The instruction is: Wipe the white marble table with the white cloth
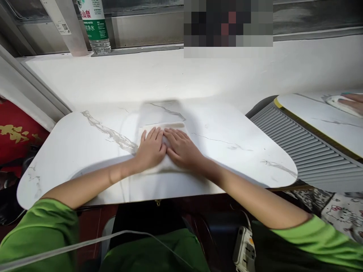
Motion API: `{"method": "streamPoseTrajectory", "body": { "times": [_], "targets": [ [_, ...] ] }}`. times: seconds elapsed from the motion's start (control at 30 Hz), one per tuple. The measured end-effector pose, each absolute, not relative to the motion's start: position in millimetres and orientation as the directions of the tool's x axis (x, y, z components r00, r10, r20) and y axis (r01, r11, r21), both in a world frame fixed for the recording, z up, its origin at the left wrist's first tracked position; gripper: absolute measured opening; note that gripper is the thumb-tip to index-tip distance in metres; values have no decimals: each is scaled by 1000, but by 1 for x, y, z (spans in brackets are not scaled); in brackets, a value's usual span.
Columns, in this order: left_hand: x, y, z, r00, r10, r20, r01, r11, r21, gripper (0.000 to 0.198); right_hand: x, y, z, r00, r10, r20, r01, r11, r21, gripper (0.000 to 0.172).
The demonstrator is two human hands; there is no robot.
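A folded white cloth [176,166] lies flat on the white marble-patterned table [227,136], near the middle. My left hand [151,148] rests palm down on the cloth's left part, fingers stretched out and pointing away from me. On the right part lies my right hand [181,146], also flat with its fingers extended. The two hands nearly touch at the fingertips and thumbs. Neither hand grips anything; the palms hide part of the cloth.
A water bottle [98,30] and a tall translucent container [69,32] stand on the ledge behind. At right, another person's hand [353,102] rests on a white cloth on a second table [337,117]. A power strip [245,249] is below the table edge.
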State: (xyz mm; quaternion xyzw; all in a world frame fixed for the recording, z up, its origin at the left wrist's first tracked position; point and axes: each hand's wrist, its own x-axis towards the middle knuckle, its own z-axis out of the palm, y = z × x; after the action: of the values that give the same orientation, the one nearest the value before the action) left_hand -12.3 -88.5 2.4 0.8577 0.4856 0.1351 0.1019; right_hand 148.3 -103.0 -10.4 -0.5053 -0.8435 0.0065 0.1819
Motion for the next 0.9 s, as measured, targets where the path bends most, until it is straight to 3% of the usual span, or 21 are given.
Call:
{"method": "streamPoseTrajectory", "body": {
  "times": [0.23,0.4,0.67,0.9],
  "targets": [
    [8,23,8,411,895,176,839,-446,310,49,151,17,-7,-355,885,300,874,428,-230,51],
    [11,47,8,381,905,187,848,-423,321,48,146,41,-8,-275,916,291,891,357,-281,51],
    [21,-11,6,388,909,155,869,-416,268,50,164,-15,-12,-321,902,289,870,402,-285,54],
    [74,-106,5,568,819,80,776,-566,278,55,231,-129,-13,-244,917,316,859,355,-368,52]
  ]
}}
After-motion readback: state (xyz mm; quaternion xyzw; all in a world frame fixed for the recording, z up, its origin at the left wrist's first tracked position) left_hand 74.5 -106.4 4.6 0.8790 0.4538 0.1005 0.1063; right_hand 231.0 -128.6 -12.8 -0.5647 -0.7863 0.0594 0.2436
